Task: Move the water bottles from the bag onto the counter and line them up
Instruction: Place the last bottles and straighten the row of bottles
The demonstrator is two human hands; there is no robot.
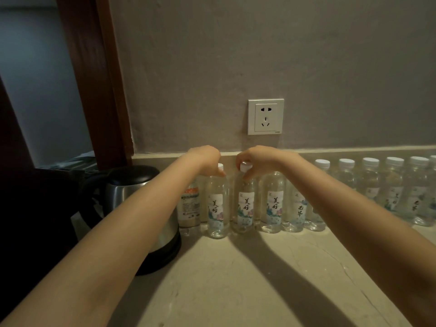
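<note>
Perhaps hotel room: kettle [125,192], bottled water [273,204].

You face a grey wall [259,55] with a white wall socket [266,116] on it. Left of the socket stands a dark brown wooden door frame [94,79]. Further left, a pale blue wall [35,79] shows. The light is dim.

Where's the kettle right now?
In the head view, the kettle stands at the left end of the counter, just left of the leftmost bottle, the one with an orange label.
</note>
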